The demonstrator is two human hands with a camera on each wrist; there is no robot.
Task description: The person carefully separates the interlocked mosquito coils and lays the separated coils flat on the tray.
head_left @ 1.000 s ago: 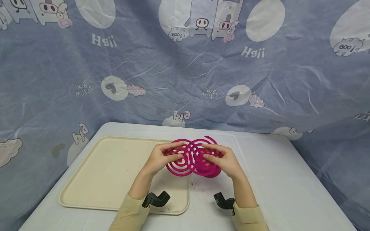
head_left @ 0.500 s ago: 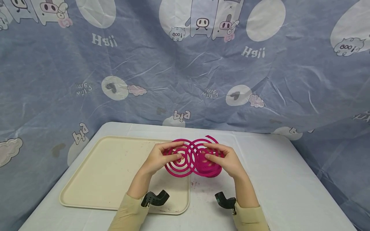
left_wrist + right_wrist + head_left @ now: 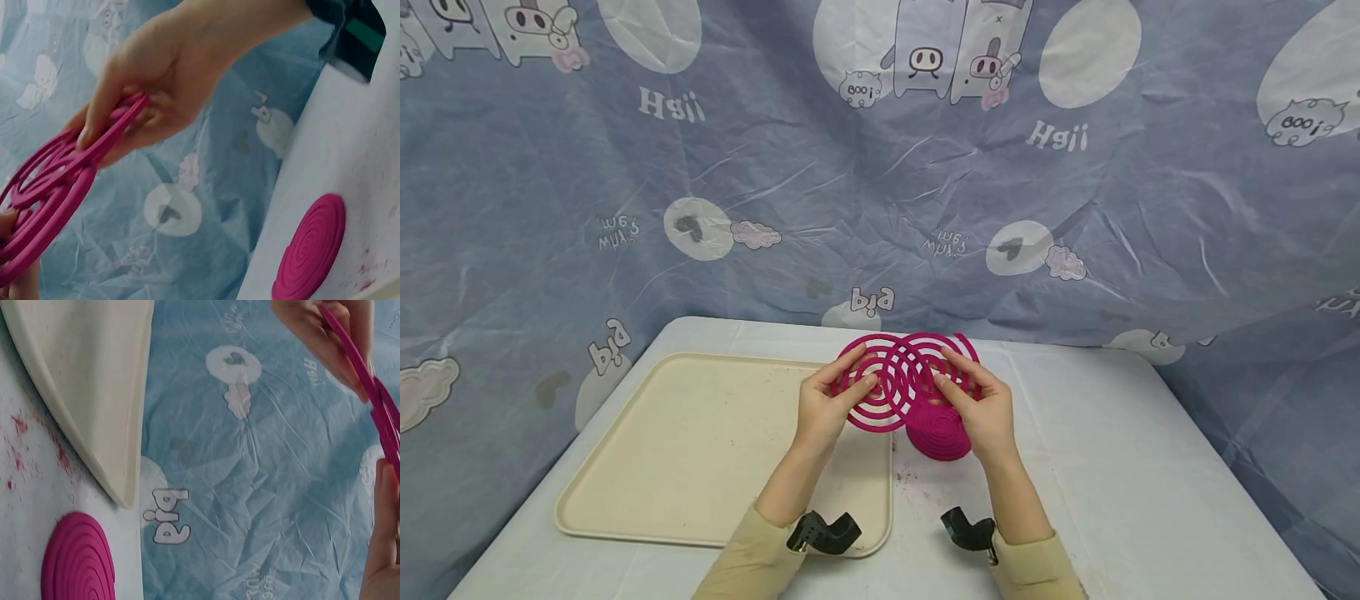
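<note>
Two magenta mosquito coils [image 3: 880,429], overlapping and spread partly apart, are held up between both hands. My left hand [image 3: 822,408] pinches the left coil, thumb on its near face and fingers behind it. Likewise, my right hand [image 3: 988,412] pinches the right coil, whose loose outer end sticks up at the top right. In the left wrist view the raised coils [image 3: 62,215] appear tilted, well off the table. Below them, another magenta coil [image 3: 942,437] with tightly wound rings lies flat on the white table; in the head view the right hand overlaps its edge.
A cream tray [image 3: 700,450] lies on the left of the white table [image 3: 1112,467], its right rim near the flat coil. Pinkish crumbs [image 3: 904,477] are scattered beside that rim. A blue printed cloth [image 3: 880,183] hangs behind the table.
Both hands have lifted the overlapping coils upward, away from the flat coil, which now shows separately beneath them. The hands have also drawn slightly closer together.
</note>
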